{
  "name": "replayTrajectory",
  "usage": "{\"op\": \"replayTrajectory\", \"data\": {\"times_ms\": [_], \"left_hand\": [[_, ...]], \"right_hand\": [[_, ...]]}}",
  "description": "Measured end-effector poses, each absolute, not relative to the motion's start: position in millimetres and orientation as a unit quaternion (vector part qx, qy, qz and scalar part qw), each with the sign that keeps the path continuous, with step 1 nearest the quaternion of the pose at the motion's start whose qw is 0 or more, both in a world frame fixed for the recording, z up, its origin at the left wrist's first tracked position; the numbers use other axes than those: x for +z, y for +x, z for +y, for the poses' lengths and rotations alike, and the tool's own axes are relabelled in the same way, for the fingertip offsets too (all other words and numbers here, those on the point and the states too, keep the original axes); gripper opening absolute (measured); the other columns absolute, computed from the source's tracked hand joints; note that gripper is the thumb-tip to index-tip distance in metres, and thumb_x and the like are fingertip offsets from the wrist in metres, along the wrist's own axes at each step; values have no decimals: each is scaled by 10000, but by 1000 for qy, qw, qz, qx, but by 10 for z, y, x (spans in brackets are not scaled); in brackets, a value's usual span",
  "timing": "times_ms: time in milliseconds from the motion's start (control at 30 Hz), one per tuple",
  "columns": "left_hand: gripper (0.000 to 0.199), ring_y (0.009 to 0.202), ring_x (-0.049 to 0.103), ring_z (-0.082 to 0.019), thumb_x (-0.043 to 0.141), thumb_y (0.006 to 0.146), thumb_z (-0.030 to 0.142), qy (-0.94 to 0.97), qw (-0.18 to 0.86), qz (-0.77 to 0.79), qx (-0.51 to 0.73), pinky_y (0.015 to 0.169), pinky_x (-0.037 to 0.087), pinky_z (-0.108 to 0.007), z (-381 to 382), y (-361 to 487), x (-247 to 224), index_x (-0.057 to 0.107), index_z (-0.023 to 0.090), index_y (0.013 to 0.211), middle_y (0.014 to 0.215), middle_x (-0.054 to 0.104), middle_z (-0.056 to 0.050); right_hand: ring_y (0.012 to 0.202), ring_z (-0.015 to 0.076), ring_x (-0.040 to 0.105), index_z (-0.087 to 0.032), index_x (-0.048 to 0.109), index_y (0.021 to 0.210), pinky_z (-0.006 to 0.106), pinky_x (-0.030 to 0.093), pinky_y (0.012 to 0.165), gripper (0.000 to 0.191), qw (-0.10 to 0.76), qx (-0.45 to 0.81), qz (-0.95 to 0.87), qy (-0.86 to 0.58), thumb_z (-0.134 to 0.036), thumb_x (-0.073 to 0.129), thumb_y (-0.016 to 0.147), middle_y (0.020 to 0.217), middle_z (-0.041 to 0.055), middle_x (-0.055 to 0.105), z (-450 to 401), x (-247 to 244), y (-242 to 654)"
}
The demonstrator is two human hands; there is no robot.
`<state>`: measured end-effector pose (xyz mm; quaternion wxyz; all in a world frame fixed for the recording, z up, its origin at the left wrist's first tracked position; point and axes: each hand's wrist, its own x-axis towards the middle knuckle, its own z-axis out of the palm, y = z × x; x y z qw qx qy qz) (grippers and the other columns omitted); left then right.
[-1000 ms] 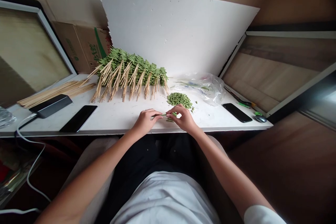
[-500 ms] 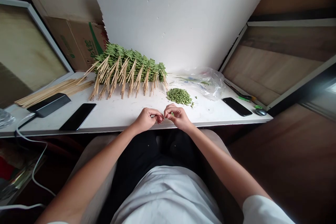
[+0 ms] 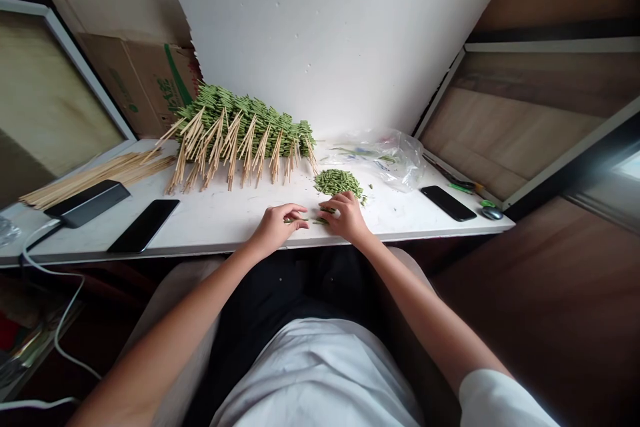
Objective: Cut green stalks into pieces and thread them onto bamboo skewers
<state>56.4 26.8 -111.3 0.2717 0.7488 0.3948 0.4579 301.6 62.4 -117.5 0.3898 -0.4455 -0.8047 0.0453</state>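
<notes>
My left hand [image 3: 276, 224] is near the table's front edge, thumb and fingers apart. A small green piece shows by its thumb; whether the hand holds it is unclear. My right hand [image 3: 348, 219] curls its fingers over a few cut green bean pieces [image 3: 321, 221] at the table surface, just in front of a heap of cut green bean pieces [image 3: 338, 181]. Behind my left hand is a large stack of skewered green bean pieces [image 3: 240, 121], the bare ends of its bamboo skewers [image 3: 233, 157] pointing toward me.
Loose bamboo skewers [image 3: 95, 177] lie at the left, beside a black device [image 3: 93, 203] with a cable and a phone [image 3: 143, 225]. On the right are a clear plastic bag [image 3: 400, 160], another phone [image 3: 449, 203] and a mouse [image 3: 492, 213]. A white board [image 3: 325, 40] stands behind.
My hands were close together with pinched fingers; now they are apart. The right has moved slightly forward, and green bean pieces show on the table beneath it.
</notes>
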Motion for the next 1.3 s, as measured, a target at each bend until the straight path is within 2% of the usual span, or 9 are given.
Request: {"op": "replayTrajectory", "data": {"times_ms": [133,333,567,700,833,967,1067,1200,1300], "left_hand": [[482,902,777,-239,878,870,256,770,162,400,470,978,596,-409,221,593,-1080,721,231,1325,907,829,-46],[523,917,779,-228,835,912,223,790,129,366,474,968,589,-369,185,603,-1032,661,239,1406,943,825,-46],[129,921,773,-247,745,994,299,795,87,358,481,860,594,-348,255,533,-1001,814,205,1050,996,818,-101],[152,873,769,-231,710,1013,295,789,96,351,495,799,589,-323,246,558,-1005,825,198,1027,959,815,-100],[117,813,757,-222,725,979,245,783,138,347,497,763,585,-322,203,613,-1001,826,197,944,902,811,-84],[171,741,745,-200,693,930,148,773,225,333,490,741,594,-307,158,648,-970,798,187,801,795,793,-56],[166,713,751,-193,676,928,161,755,290,335,483,719,608,-293,154,638,-949,800,172,818,767,790,-52],[169,735,770,-205,732,955,293,721,315,370,494,758,631,-313,211,585,-967,824,155,923,796,808,-67],[169,785,781,-216,748,960,304,724,301,383,489,788,627,-321,262,552,-1013,833,158,974,836,820,-74]], "right_hand": [[1009,293,635,-252,846,1136,452,512,943,305,410,125,-814,-392,-459,642,1044,1000,104,789,455,-987,2911],[873,245,733,-255,867,962,354,540,751,367,415,289,-783,-361,-598,736,950,939,69,836,263,-805,2746],[947,271,726,-244,842,998,387,571,758,391,451,244,-766,-389,-614,725,950,989,95,820,343,-819,2823],[936,258,670,-265,834,1052,392,553,799,291,442,203,-804,-343,-528,732,978,948,77,798,320,-818,2820],[930,259,613,-275,823,961,423,522,877,245,451,185,-811,-324,-465,681,1022,882,64,762,268,-845,2767],[954,263,625,-256,776,840,430,519,914,358,464,255,-790,-310,-550,662,1012,829,65,732,250,-879,2716],[936,262,652,-249,764,814,427,525,908,417,471,292,-775,-303,-626,682,973,814,66,728,306,-888,2743],[993,280,642,-255,826,896,429,508,897,338,489,203,-760,-378,-578,741,948,923,84,760,487,-948,2912],[987,296,609,-248,846,894,449,483,922,297,451,116,-760,-453,-520,747,957,901,92,754,633,-1063,3051]]}}
